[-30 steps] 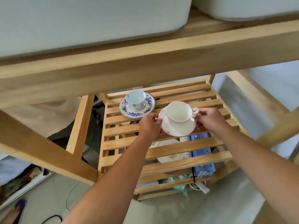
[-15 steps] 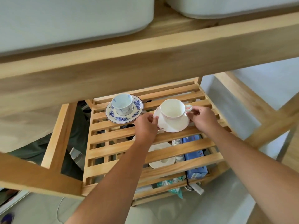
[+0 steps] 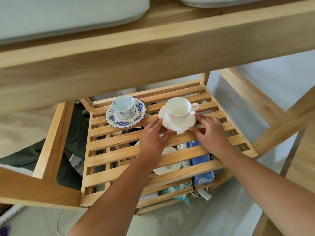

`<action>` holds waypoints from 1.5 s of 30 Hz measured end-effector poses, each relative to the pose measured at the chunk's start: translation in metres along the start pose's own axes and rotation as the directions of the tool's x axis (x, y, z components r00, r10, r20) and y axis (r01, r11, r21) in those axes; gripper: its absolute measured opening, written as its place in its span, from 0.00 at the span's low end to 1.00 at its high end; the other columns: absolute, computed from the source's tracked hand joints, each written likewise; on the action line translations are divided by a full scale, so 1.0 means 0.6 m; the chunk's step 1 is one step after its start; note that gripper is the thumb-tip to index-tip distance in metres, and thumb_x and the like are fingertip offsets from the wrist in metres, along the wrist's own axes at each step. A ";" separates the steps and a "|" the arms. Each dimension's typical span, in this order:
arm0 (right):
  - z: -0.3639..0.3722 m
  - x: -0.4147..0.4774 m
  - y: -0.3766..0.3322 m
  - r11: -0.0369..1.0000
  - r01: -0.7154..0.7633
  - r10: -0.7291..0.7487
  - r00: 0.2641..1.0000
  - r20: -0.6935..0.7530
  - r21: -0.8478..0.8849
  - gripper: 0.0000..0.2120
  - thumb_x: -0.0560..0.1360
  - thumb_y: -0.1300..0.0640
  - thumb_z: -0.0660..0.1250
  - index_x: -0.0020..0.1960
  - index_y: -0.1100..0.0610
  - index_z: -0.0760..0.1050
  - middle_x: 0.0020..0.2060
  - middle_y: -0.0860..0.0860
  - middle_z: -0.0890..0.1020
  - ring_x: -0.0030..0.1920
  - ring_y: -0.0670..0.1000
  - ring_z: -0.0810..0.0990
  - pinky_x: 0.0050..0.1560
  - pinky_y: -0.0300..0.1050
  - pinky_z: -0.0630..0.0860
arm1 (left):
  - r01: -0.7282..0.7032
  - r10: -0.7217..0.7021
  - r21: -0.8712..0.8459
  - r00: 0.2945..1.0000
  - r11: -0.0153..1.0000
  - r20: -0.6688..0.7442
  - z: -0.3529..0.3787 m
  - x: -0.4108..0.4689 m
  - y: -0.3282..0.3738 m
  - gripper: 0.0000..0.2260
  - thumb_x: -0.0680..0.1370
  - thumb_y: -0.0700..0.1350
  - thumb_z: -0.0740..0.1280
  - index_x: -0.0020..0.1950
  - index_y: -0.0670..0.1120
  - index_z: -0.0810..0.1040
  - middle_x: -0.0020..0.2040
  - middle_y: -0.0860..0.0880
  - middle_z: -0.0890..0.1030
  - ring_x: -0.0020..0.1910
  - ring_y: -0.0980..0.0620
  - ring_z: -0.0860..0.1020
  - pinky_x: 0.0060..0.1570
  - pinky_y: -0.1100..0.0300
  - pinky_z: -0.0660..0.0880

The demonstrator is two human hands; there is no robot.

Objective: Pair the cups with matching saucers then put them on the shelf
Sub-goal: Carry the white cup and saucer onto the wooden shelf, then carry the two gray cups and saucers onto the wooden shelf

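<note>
White cup [image 3: 178, 106] and white saucer [image 3: 179, 123], taken from nearest to farthest. Closest in, reaching forward over the slatted shelf [image 3: 119, 155], left hand [image 3: 151, 138] and right hand [image 3: 210, 133]. Grip on both sides loose and spread: left fingertips against the saucer's left rim with the thumb by its near edge, right thumb at the near edge and right fingers along the right rim. Touching, not closed round anything, as far as can be told.

Between the hands, saucer apparently down on the slats, cup upright in its well, handle pointing right and away. Under the shelf, seen through the gaps, plates [image 3: 167, 167] and a blue box [image 3: 202, 178].

Likely thin porcelain, so light, stiff, glazed and slippery, and quick to chip on wood. Loose on the saucer too, so liable to slide or rattle with any tilt. Best taken by the saucer's rim at two opposite sides and kept level, or with one finger steadying the cup's handle. Worth minding the gaps between slats, since a rim could catch there.

Farther back and to the left, blue-patterned cup [image 3: 122, 106] on a blue-patterned saucer [image 3: 126, 122], well matched and set near the white pair without touching. Judged from that, second pairing nearly placed. Farthest and above, a thick wooden beam [image 3: 153, 57] carrying pale tubs [image 3: 68, 14].
</note>
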State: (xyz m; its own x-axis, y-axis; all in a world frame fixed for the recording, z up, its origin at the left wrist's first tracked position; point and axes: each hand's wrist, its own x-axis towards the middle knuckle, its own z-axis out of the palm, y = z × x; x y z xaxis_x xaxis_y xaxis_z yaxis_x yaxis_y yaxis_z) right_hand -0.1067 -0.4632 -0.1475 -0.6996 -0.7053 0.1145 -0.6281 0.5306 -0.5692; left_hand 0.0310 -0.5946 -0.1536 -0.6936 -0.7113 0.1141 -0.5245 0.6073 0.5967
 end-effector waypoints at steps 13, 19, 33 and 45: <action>0.000 0.107 0.005 0.985 -0.172 0.173 0.984 0.049 -0.016 0.25 0.76 0.47 0.63 0.71 0.48 0.65 0.65 0.58 0.73 0.67 0.58 0.69 0.67 0.55 0.67 | 0.059 -0.059 -0.002 0.997 0.998 -0.049 0.019 0.084 0.036 0.22 0.77 0.52 0.66 0.68 0.43 0.73 0.71 0.49 0.72 0.68 0.48 0.70 0.66 0.55 0.66; 0.006 0.123 0.001 0.974 -0.224 0.222 0.973 0.068 0.022 0.25 0.76 0.48 0.62 0.72 0.46 0.63 0.69 0.58 0.69 0.70 0.60 0.66 0.69 0.58 0.66 | 0.095 -0.095 0.016 0.995 0.995 -0.041 0.029 0.099 0.036 0.24 0.78 0.53 0.65 0.71 0.44 0.69 0.74 0.48 0.69 0.72 0.48 0.66 0.69 0.54 0.64; -0.093 -0.066 -0.028 0.989 -0.081 0.083 0.996 -0.013 0.120 0.23 0.78 0.50 0.60 0.72 0.48 0.64 0.72 0.44 0.67 0.72 0.46 0.61 0.70 0.43 0.58 | -0.111 0.094 0.131 0.987 0.985 0.133 -0.051 -0.012 0.078 0.30 0.79 0.56 0.59 0.78 0.48 0.55 0.79 0.51 0.56 0.77 0.49 0.57 0.72 0.52 0.59; -0.268 -0.477 0.055 0.900 -0.375 0.424 0.871 -0.247 0.222 0.19 0.74 0.55 0.67 0.65 0.50 0.74 0.63 0.38 0.71 0.68 0.42 0.68 0.67 0.35 0.59 | -0.401 0.390 -0.081 0.793 0.912 0.468 0.026 -0.272 0.304 0.29 0.79 0.58 0.58 0.77 0.50 0.57 0.78 0.53 0.58 0.76 0.53 0.56 0.76 0.56 0.55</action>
State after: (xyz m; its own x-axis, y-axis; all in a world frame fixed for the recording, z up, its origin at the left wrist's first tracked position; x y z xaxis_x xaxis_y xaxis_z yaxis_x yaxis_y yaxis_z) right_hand 0.0179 -0.1679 -0.0682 -0.9600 -0.2734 0.0597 -0.2273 0.6374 -0.7363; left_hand 0.0406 -0.3623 -0.0755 -0.9857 -0.1614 -0.0487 -0.1605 0.8110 0.5626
